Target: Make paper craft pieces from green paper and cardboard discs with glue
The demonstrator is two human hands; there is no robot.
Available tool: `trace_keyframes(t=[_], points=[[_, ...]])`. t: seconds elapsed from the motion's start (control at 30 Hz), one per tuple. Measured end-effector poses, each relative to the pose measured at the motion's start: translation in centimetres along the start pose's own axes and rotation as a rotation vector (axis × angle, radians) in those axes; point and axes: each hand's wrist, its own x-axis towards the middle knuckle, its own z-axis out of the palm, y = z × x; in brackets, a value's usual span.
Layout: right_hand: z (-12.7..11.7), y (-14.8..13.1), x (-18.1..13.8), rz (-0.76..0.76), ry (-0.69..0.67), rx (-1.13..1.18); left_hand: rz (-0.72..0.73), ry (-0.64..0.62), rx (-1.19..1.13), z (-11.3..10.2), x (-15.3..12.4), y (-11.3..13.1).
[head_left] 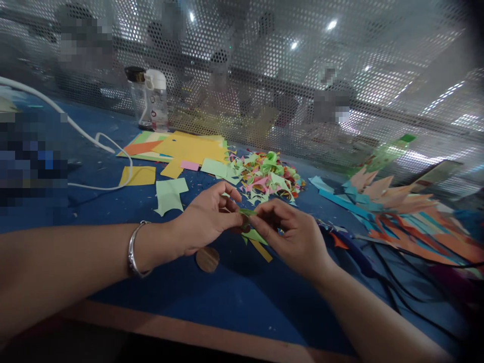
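My left hand [214,214], with a silver bracelet at the wrist, pinches one end of a small green paper piece [247,213]. The other end is between the thumb and fingertips of my right hand [289,232]. Its exact shape is partly hidden by the fingers. On the blue table just below lie a green paper scrap [255,235] and a yellow paper strip [262,251]. A round brown disc that looks like wood [207,259] rests under my left wrist. Pale green cut paper [171,194] lies beyond my left hand.
A heap of coloured paper scraps [270,176] sits behind my hands, beside stacked yellow sheets [192,147]. Two clear bottles [157,103] stand by the perforated metal screen [249,75]. A blue-handled tool [355,254], black cables and orange-blue paper pieces [404,227] are at right.
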Motion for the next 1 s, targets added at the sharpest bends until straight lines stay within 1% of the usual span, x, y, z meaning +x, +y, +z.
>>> trace_keyframes(t=[0.17, 0.33, 0.4, 0.6, 0.67, 0.8, 1.0], points=[[-0.2, -0.1, 0.0, 0.036, -0.013, 0.055, 0.091, -0.049, 0.141, -0.6, 0.4, 0.0], [-0.4, 0.0, 0.2, 0.134, 0.01, 0.136, 0.23, -0.113, 0.315, -1.2, 0.6, 0.1], [-0.5, 0.1, 0.3, 0.183, 0.01, 0.196, 0.262, -0.129, 0.364, -1.2, 0.5, 0.2], [-0.3, 0.2, 0.5, 0.304, 0.066, 0.391, 0.351, -0.189, 0.388, -1.2, 0.0, 0.6], [-0.2, 0.2, 0.6, 0.34, 0.065, 0.451, 0.363, -0.216, 0.383, -1.2, -0.2, 0.6], [-0.2, 0.2, 0.6, 0.393, 0.034, 0.511, 0.326, -0.245, 0.373, -1.3, -0.1, 0.5], [-0.3, 0.2, 0.5, 0.381, -0.002, 0.447, 0.296, -0.202, 0.344, -1.4, 0.1, 0.2]])
